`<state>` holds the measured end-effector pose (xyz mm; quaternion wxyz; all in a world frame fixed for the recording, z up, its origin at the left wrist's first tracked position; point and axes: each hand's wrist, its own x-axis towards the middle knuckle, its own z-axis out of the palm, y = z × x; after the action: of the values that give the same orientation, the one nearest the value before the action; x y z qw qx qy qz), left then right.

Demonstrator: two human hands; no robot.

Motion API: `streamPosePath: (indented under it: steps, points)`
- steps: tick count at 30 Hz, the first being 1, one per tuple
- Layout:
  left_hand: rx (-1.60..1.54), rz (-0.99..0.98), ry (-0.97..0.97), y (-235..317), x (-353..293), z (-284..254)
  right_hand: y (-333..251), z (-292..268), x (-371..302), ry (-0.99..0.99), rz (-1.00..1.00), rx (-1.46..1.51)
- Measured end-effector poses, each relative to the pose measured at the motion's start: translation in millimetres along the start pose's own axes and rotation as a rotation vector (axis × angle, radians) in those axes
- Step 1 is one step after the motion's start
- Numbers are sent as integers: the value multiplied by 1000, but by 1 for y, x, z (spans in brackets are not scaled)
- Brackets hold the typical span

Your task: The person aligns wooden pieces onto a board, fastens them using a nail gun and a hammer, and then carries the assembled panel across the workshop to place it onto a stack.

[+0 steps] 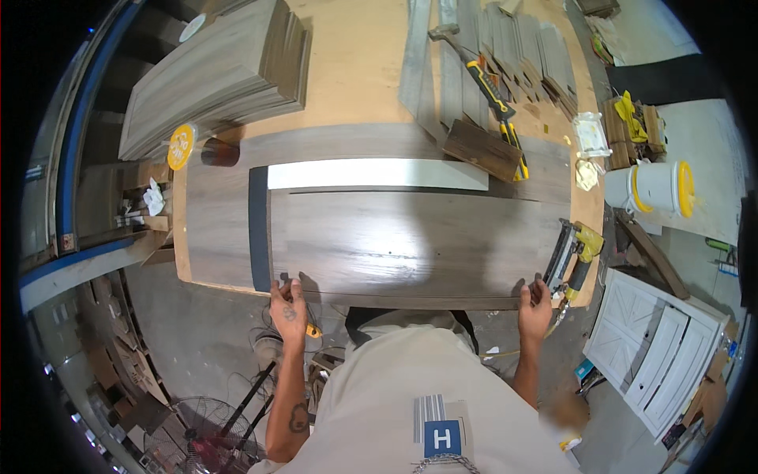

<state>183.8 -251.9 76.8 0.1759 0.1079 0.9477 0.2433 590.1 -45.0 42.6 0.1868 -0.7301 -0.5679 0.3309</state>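
Note:
A long grey-brown wood-grain panel (355, 237) lies flat along the near side of the table. At its near left corner my left hand (287, 310) grips the edge, with fingertips over the top. My right hand (534, 310) closes on the same edge near the right corner. A black strip (259, 229) lies across the panel's left end. Beyond the panel runs a white strip (379, 175). Just right of my right hand rests a nail gun (580, 257) with a yellow-green body and an air hose.
Stacked panels (213, 79) stand at the far left, near a yellow-lidded container (181, 146). A hammer (482, 75), a dark wood block (482, 150) and thin grey strips (513, 47) lie at the far right. White buckets (659, 188) and a white door panel (655, 347) stand off the table's right side.

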Motion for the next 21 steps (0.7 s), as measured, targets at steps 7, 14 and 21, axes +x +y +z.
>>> streamPosePath:
  steps: [7, 14, 21]
  points:
    - [6, 45, -6, 17, 17, 3, -20, 2, 14, -5, 14, -38]
    - [41, 115, 5, 61, 91, 23, -86, 27, 76, -30, -41, -39]
    - [29, 95, 10, 97, 113, 29, -106, 32, 113, 21, -76, -17]
